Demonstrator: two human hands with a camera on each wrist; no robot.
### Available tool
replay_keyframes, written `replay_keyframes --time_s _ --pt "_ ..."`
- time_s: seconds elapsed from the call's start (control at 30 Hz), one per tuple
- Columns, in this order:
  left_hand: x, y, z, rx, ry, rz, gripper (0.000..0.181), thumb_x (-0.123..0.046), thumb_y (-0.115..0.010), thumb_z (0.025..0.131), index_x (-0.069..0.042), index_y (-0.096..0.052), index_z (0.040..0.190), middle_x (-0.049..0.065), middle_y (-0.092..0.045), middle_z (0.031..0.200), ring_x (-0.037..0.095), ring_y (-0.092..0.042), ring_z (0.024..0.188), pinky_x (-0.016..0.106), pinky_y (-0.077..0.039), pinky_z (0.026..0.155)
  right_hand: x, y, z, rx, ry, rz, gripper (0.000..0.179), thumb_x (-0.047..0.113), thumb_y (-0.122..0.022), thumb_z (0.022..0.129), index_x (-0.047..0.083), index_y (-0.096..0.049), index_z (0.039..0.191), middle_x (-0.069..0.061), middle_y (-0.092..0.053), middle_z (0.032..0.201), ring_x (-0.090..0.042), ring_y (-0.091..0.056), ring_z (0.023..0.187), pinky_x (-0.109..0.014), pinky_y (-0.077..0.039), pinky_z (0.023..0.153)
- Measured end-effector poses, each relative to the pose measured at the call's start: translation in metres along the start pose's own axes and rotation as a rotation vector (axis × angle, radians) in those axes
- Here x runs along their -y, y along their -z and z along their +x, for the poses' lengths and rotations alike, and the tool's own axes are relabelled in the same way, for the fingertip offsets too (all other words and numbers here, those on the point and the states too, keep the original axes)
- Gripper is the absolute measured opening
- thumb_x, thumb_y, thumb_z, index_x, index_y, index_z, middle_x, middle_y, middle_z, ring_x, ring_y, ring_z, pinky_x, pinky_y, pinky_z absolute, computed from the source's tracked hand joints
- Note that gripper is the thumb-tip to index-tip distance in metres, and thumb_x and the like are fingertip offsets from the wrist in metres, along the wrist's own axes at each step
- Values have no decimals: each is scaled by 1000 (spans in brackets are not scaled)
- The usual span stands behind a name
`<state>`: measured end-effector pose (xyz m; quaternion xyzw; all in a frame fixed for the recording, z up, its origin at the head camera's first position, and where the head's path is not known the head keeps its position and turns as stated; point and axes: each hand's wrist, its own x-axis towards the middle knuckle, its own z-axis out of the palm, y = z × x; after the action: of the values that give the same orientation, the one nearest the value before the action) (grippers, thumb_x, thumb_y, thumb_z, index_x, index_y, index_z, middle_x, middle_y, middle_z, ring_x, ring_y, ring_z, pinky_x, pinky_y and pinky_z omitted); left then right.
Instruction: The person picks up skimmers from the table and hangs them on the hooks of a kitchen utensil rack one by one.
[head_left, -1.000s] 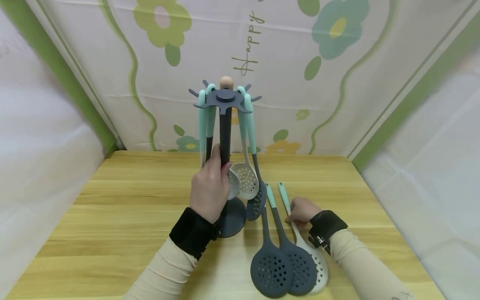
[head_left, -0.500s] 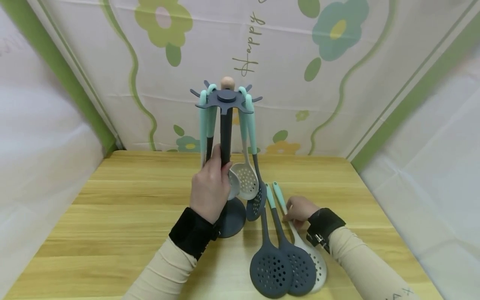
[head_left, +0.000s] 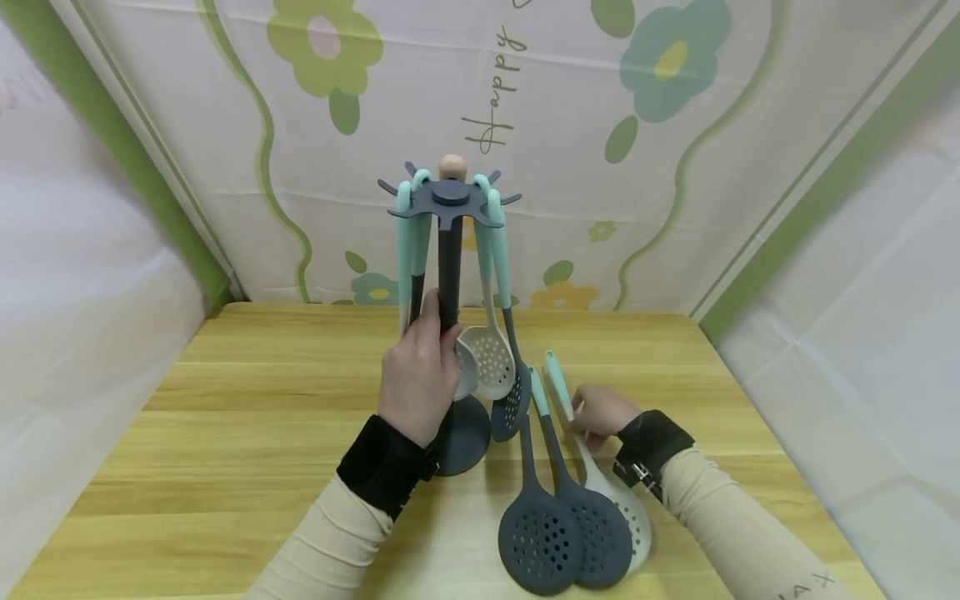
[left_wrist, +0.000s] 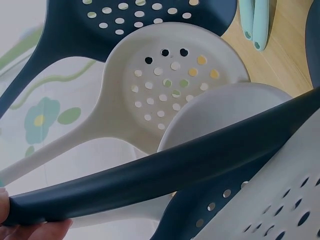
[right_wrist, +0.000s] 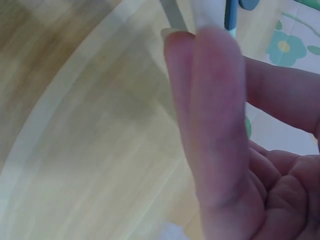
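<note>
My left hand (head_left: 418,375) grips the black pole (head_left: 449,267) of an upright utensil stand. From the stand's dark spoked top (head_left: 450,200) hang several mint-handled utensils, among them a white slotted spoon (head_left: 489,362) and a dark slotted one (head_left: 512,404). In the left wrist view, fingertips (left_wrist: 45,230) curl round the pole (left_wrist: 150,170). To the right, my right hand (head_left: 603,415) pinches the handle of a white skimmer (head_left: 636,521), whose head is partly covered by a dark skimmer (head_left: 603,533). Another dark skimmer (head_left: 540,542) lies at the left of these.
The wooden table (head_left: 247,450) carries the stand's round dark base (head_left: 467,437) near its middle. Behind it hangs a white flowered cloth (head_left: 555,167), with white cloth sides at left and right. The hanging spoons stand close to the skimmers' handles.
The white skimmer has slid away from me and slightly left, its handle end now farther back. My right hand has moved slightly with it. The left hand keeps its grip on the pole.
</note>
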<state>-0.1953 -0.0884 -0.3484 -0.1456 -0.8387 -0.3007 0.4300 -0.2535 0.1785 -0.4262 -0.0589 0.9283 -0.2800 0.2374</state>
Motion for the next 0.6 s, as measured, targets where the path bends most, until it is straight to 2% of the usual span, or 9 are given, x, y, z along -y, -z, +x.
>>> replay_keyframes --time_s 0.27,0.6 --pt "0 -1 0 10 6 1 41 -7 -63 96 12 -50 130 23 -69 91 35 -72 78 45 -61 63 -5 10 0 -36 34 36 34 4 -69 88 -12 -55 115 -12 -67 69 -14 -65 48 -30 -58 49" --pt "0 -1 0 12 11 3 41 -7 -63 96 12 -50 130 24 -69 91 35 -72 77 45 -61 62 -5 22 -5 -34 51 45 44 6 -68 90 -17 -51 124 -12 -68 72 -16 -66 50 -30 -59 51"
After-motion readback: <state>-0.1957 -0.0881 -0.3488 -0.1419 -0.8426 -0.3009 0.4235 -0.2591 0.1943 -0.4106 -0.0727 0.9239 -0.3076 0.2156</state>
